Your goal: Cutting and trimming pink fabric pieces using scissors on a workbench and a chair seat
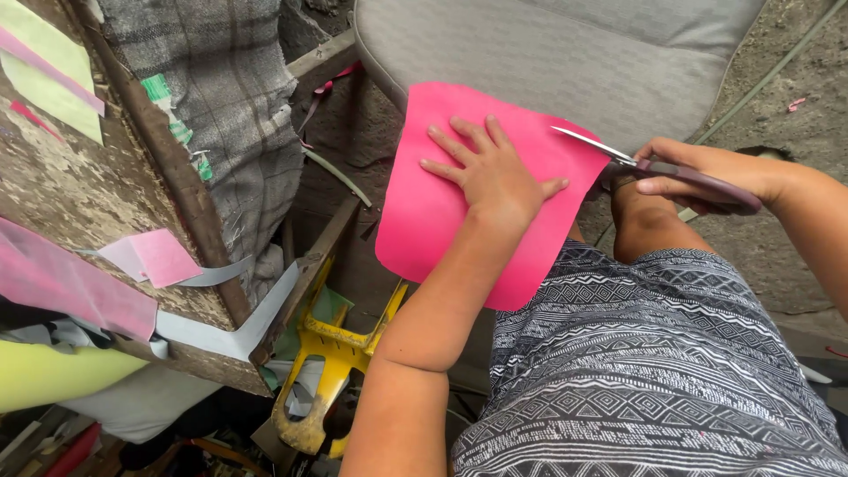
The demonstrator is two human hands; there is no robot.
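A bright pink sheet [424, 221] lies over my knee with rounded corners. My left hand [490, 172] presses flat on top of it, fingers spread. My right hand [707, 172] grips a pair of scissors [654, 166] with dark maroon handles. The metal blades are parted and point left, their tips at the sheet's right edge. My lap in patterned black-and-white cloth [654, 371] is below.
A grey cushion [565, 62] lies beyond the sheet. A worn wooden table [79, 194] at left carries pink and pale green scraps [150, 256] and a grey strip. Grey plaid cloth [230, 106] hangs beside it. A yellow metal frame [327, 362] sits on the floor.
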